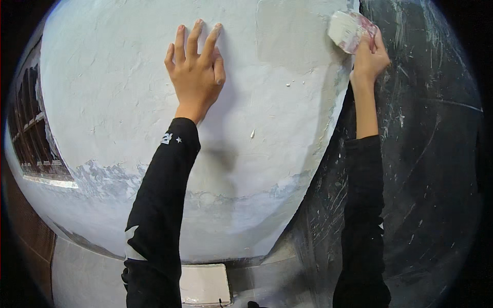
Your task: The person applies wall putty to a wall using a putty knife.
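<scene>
In front of me is a white plastered wall with a damp beige patch near the top. My left hand is up at the wall, fingers spread and nothing in them; I cannot tell whether the fingertips touch it. At the wall's upper right edge, my right hand grips a putty scraper, a flat reddish blade thickly smeared with white putty. The blade lies against or just off the edge; its contact is hidden. Small white blobs of putty stick to the wall between my hands.
A dark, scratched and splashed surface borders the wall on the right. A window with bars is at the left. Below, a cream rectangular slab or container rests on the grey floor. Rough grey patches run along the lower wall.
</scene>
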